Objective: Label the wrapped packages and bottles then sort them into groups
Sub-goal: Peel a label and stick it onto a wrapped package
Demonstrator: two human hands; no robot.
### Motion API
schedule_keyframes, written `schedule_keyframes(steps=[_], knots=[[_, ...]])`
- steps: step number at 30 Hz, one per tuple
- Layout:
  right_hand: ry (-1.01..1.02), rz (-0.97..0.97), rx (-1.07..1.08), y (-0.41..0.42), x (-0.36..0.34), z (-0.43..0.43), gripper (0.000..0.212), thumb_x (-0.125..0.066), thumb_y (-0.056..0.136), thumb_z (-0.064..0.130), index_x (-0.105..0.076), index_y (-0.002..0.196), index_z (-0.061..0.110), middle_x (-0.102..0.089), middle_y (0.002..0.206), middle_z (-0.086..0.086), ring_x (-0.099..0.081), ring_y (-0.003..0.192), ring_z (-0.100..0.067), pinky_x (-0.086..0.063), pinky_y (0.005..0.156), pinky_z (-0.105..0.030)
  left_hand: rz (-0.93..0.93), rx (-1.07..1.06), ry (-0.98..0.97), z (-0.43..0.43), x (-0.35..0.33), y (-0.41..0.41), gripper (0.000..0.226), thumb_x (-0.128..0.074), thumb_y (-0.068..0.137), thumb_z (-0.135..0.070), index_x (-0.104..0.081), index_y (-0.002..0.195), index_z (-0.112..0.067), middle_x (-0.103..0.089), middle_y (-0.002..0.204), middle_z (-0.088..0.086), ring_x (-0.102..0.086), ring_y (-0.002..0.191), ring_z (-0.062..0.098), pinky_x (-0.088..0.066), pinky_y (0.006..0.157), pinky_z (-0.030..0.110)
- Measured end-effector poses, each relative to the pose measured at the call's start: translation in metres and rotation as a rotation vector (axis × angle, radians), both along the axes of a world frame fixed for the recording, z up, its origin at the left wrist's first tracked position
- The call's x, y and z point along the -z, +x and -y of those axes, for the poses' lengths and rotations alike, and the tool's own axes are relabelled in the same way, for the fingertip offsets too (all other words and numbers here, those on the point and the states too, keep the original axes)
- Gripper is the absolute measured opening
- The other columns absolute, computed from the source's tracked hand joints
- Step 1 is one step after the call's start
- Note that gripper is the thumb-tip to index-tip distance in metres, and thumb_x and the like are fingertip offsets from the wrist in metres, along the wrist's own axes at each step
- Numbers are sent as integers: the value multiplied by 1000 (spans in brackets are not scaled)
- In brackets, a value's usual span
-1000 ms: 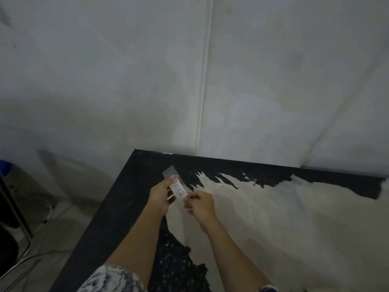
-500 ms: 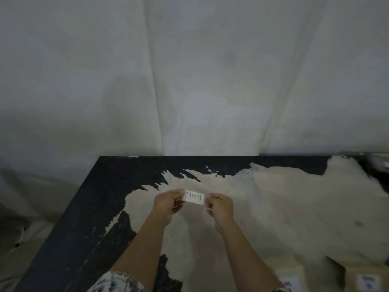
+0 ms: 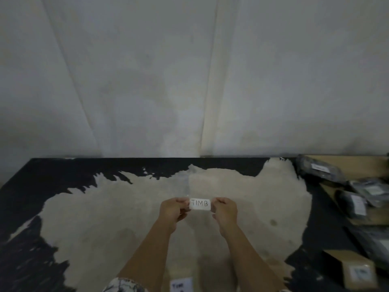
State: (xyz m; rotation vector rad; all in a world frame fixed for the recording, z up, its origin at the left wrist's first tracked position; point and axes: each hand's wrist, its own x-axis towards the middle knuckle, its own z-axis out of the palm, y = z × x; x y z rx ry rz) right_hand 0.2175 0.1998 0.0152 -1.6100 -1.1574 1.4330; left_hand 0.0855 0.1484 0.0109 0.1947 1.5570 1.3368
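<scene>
A person's 2 bare hands hold 1 small white rectangular paper label (image 3: 200, 204), hand-lettered "TIMB" in black, level above the middle of a black table (image 3: 63, 169) whose top is worn to a wide beige patch. The left hand (image 3: 171, 209) pinches the label's left end and the right hand (image 3: 225, 209) pinches its right end. Each grip is narrow, with the fingers curled in around the paper's edge and the writing facing up between them. The label sits clear of the table top, touching neither it nor any parcel.

Along the table's right edge lie 3 dark plastic-wrapped packages (image 3: 317, 169), each bearing 1 pale label too blurred to read. A 4th dark wrapped shape nearer the camera is cut off by the frame. Just below them sits 1 brown cardboard box (image 3: 341, 260) with 1 white sticker on its top.

At the bottom centre, 1 more white slip (image 3: 181, 285) shows the letters "TIM", the rest out of frame. 1 patterned sleeve (image 3: 124, 286) covers the left upper arm. A plain pale wall (image 3: 189, 81) rises behind the table.
</scene>
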Motion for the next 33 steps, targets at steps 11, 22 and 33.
schedule_keyframes(steps=[11, 22, 33], knots=[[9, -62, 3, 124, 11, -58, 10, -60, 89, 4, -67, 84, 7, -67, 89, -15, -59, 79, -23, -49, 64, -30, -49, 12, 21, -41, -3, 124, 13, -58, 88, 4, -62, 81, -7, -65, 78, 12, -60, 70, 19, -50, 65, 27], [9, -89, -6, 254, 13, -54, 13, -59, 91, 7, -65, 101, 4, -67, 95, -10, -61, 89, -20, -52, 69, -25, -53, -14, 39, -38, 6, 248, 6, -59, 87, 2, -63, 86, -2, -65, 80, 12, -60, 74, 19, -50, 66, 25], [59, -20, 35, 393, 13, -55, 7, -59, 91, 13, -66, 89, 11, -68, 93, -10, -65, 90, -25, -55, 83, -41, -190, 3, 52, -49, -6, 389, 8, -59, 88, 0, -65, 90, -5, -68, 87, 10, -63, 79, 17, -51, 67, 22]])
